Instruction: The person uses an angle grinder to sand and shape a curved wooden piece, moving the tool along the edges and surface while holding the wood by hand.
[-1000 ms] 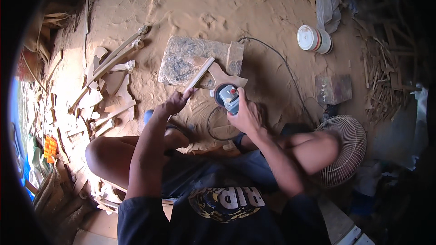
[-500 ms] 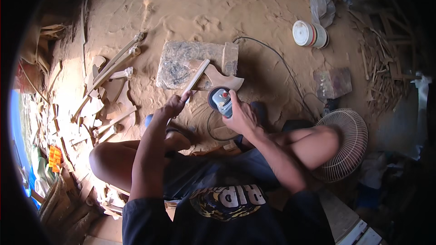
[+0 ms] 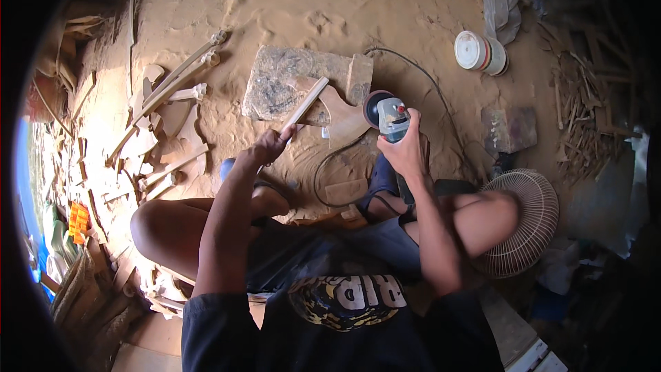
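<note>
My left hand (image 3: 267, 147) is closed around the lower end of a pale wooden bar (image 3: 308, 102), part of an axe-shaped wooden piece. That piece's broad, curved blade (image 3: 345, 122) reaches to the right, its upper part resting over a worn, stained block (image 3: 272, 72) on the ground. My right hand (image 3: 406, 153) grips an angle grinder (image 3: 394, 120) from below and the right. Its round dark disc (image 3: 372, 108) is at the right corner of the blade; whether the two touch I cannot tell.
A black cable (image 3: 441, 100) loops over the sandy ground. Long wooden pieces (image 3: 162, 100) lie at the left. On the right are a white bucket (image 3: 469, 50), a small block (image 3: 509, 129), a round fan (image 3: 523, 224) beside my knee, and a pile of sticks (image 3: 585, 120).
My right hand has moved the grinder to the right and slightly up, from the blade's lower edge to its right corner. The left hand keeps its hold on the bar.
</note>
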Demonstrator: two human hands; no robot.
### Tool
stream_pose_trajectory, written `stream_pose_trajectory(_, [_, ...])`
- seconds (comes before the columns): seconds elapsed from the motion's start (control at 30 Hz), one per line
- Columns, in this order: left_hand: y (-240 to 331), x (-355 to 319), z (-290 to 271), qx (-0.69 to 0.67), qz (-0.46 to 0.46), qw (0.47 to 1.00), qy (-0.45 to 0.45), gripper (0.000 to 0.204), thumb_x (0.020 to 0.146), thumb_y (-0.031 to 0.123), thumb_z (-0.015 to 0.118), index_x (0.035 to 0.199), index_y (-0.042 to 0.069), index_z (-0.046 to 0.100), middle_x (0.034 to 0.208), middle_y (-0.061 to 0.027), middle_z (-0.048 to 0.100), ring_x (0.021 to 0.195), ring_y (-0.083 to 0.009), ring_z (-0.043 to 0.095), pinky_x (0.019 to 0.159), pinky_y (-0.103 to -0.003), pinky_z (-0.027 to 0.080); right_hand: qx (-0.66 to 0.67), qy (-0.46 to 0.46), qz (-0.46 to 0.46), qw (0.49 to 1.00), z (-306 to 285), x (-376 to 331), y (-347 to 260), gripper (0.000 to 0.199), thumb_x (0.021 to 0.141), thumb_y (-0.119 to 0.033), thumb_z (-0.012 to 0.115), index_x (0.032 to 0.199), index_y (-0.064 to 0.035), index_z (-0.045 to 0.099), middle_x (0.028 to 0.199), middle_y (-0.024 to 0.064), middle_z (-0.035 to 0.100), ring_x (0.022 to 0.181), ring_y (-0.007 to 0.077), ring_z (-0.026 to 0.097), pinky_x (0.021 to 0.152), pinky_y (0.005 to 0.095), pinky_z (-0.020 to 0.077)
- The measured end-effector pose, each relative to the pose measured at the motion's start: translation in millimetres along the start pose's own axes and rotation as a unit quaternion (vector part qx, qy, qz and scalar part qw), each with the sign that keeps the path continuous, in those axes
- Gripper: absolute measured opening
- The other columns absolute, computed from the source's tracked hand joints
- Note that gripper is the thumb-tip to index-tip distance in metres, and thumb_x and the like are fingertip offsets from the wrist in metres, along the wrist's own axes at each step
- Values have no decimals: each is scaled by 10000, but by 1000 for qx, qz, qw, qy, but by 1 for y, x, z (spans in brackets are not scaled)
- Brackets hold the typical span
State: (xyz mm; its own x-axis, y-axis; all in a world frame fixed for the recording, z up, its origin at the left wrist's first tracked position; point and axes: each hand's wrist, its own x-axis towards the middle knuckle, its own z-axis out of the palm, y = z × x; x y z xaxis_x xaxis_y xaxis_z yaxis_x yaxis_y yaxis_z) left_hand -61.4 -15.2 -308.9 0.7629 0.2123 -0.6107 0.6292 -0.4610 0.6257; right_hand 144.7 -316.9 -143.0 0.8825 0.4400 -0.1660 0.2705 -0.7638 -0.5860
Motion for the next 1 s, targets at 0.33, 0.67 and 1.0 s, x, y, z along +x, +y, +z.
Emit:
stream_pose_trajectory(0.33, [-85, 23, 26, 169, 166, 966, 106, 923, 819, 70, 729, 1682, 153, 410, 815, -96, 527, 563, -189, 538, 471, -333, 487, -34, -33, -27, 998, 56, -105, -17, 898, 824, -254, 838, 1548, -68, 340, 1160, 305, 713, 1003, 507, 720, 852, 579, 581])
stream_pose_trajectory(0.67, [-68, -4, 20, 245, 218, 936, 132, 556, 1179, 221, 383, 1687, 434, 307, 1015, -195, 535, 560, -220, 607, 518, -362, 585, -94, -80, -26, 992, 56, -103, -29, 879, 837, -284, 823, 1553, -100, 347, 1161, 328, 714, 1023, 515, 708, 869, 606, 552])
stream_pose_trajectory(1.0, [-71, 0, 16, 260, 222, 936, 77, 1070, 858, -131, 662, 1731, 328, 248, 979, -199, 553, 720, -296, 635, 608, -397, 623, -50, -31, 40, 997, 43, -77, -9, 860, 819, -238, 835, 1531, -97, 374, 1133, 326, 721, 998, 547, 695, 846, 636, 543])
